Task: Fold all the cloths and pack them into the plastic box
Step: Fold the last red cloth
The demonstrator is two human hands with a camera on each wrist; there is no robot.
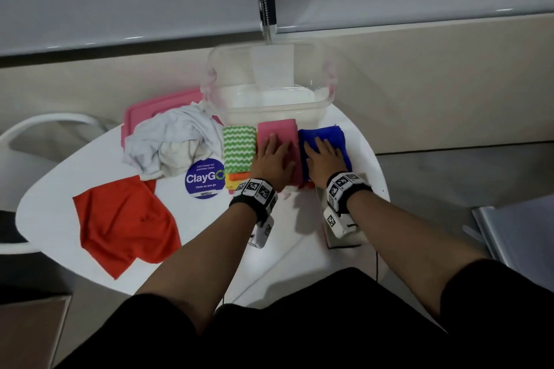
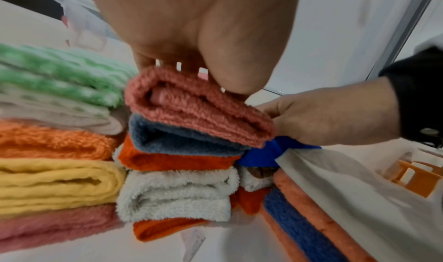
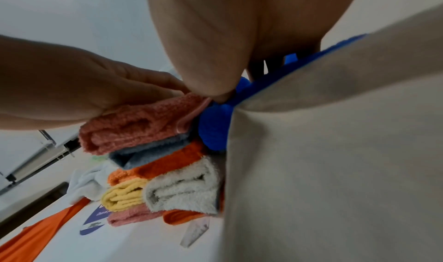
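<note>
A person's two hands press flat on neighbouring stacks of folded cloths at the far side of a white round worktop (image 1: pixel 209 228). The left hand (image 1: pixel 271 159), fingers straight and spread, lies palm-down on a folded pink cloth (image 1: pixel 277 130) that tops the middle stack. The right hand (image 1: pixel 323 160), fingers likewise extended, rests on a folded royal-blue cloth (image 1: pixel 331 136) just beside it to the right; neither hand grips anything.

The left wrist view shows the middle stack from the side: beneath the pink cloth (image 2: pixel 196 107) sit a grey-blue cloth (image 2: pixel 182 141), an orange cloth (image 2: pixel 172 160), a fluffy white cloth (image 2: pixel 177 194) and another orange layer at the bottom. To its left stands a third stack, topped by a green-and-white zigzag cloth (image 1: pixel 239 148), with orange, yellow (image 2: pixel 57 182) and pink folded cloths under it. A pale beige fabric (image 3: pixel 335 152) fills the near right of both wrist views, partly hiding the blue cloth.

The clear plastic box (image 1: pixel 271 84) stands open just behind the three stacks, touching or nearly touching their far edges; nothing coloured shows inside it. Its pink lid (image 1: pixel 150 108) lies flat to the left, partly covered by a crumpled white cloth (image 1: pixel 174 141). An unfolded red cloth (image 1: pixel 126 225) lies spread at the near left of the worktop, and a round blue "ClayGo" sticker (image 1: pixel 204 178) sits between it and the stacks.
</note>
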